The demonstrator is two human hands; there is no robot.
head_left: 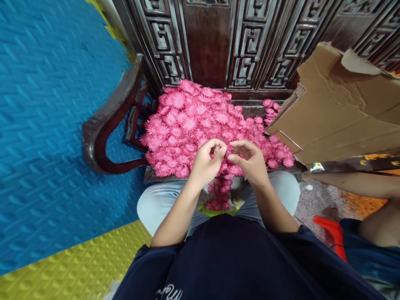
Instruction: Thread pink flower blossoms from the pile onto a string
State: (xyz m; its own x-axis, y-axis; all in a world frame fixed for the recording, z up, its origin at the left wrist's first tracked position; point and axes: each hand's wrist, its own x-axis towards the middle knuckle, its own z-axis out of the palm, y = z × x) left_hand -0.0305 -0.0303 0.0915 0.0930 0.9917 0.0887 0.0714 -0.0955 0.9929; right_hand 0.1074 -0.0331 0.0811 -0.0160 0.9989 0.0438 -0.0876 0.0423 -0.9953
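A large heap of pink artificial flower heads (190, 121) covers the dark wooden bench seat (162, 178) before me. Over the heap's near edge, my left hand (210, 160) pinches a pink flower head (228, 150) between thumb and fingers. My right hand (250, 160) closes on the same flower from the other side, its thumb and fingertips against the petals. The flower is small and partly hidden by the fingertips. Below, between my knees, more pink flower heads (218, 200) lie in a yellow-green container (204, 211), mostly hidden by my shirt.
A torn cardboard box (337, 104) stands on the right of the bench, with several flower heads beside it. A curved wooden armrest (103, 141) borders the left side. The carved backrest (206, 50) rises behind the heap. Another person's arm or leg (359, 184) reaches in at right.
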